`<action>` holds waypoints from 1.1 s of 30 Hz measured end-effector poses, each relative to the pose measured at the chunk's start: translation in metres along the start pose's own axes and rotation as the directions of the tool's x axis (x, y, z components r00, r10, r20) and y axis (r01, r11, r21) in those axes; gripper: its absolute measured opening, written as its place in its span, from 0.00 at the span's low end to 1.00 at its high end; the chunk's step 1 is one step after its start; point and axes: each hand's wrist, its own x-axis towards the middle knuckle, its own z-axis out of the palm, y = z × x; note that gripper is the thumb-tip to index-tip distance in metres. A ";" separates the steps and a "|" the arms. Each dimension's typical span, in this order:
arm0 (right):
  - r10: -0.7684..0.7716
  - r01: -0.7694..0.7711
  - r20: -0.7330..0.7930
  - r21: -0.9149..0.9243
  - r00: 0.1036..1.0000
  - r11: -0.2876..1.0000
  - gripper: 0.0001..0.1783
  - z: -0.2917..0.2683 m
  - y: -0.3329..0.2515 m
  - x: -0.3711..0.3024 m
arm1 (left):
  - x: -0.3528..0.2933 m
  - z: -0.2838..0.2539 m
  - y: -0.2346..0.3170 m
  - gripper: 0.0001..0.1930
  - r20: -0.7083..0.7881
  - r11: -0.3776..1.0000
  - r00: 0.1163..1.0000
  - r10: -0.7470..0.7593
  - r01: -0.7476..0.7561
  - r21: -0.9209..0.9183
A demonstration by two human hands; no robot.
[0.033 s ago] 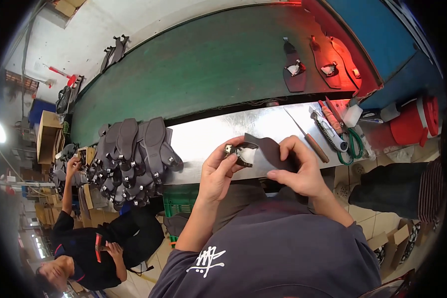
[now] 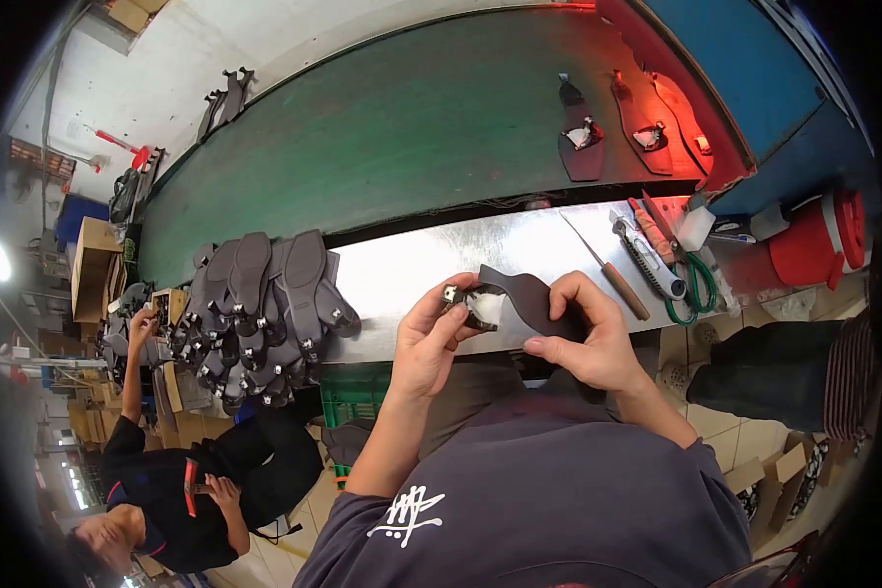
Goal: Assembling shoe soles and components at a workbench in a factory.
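Both hands hold a dark grey sandal sole [image 2: 529, 299] above the near edge of the metal bench. It is bent, and a whitish inner piece shows in the gap beside its black strap end. My left hand [image 2: 429, 338] is closed on the strap end, thumb and fingers pinching it. The right end of the sole is gripped by my right hand [image 2: 598, 338], with the thumb along the near edge and the fingers over the top. Part of the sole under the right hand is hidden.
A heap of dark soles [image 2: 255, 314] lies to the left. On the right of the metal bench [image 2: 412, 269] are an awl [image 2: 620, 284], a utility knife [image 2: 647, 260] and green-handled scissors [image 2: 696, 289]. Several soles lie under red light on the green belt [image 2: 382, 127]. A co-worker [image 2: 171, 490] holds a hammer.
The sole has tilted slightly in my hands, showing a little more of its whitish inner piece. My hands have barely shifted. The co-worker's head and hammer have moved a little.
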 end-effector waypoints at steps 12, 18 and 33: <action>0.175 -0.216 0.130 0.465 0.976 0.858 0.24 0.013 0.007 -0.001 | -0.012 0.004 -0.001 0.16 0.014 0.974 0.985 0.172 -0.172 0.148; 0.134 -0.169 0.121 0.361 0.984 0.917 0.34 0.011 0.008 -0.002 | -0.011 -0.001 -0.008 0.17 -0.072 0.993 0.996 0.060 -0.066 -0.094; -0.122 0.122 0.012 -0.210 0.992 0.970 0.22 0.010 -0.006 -0.019 | -0.009 -0.008 -0.009 0.18 0.048 0.997 0.998 0.047 -0.044 -0.064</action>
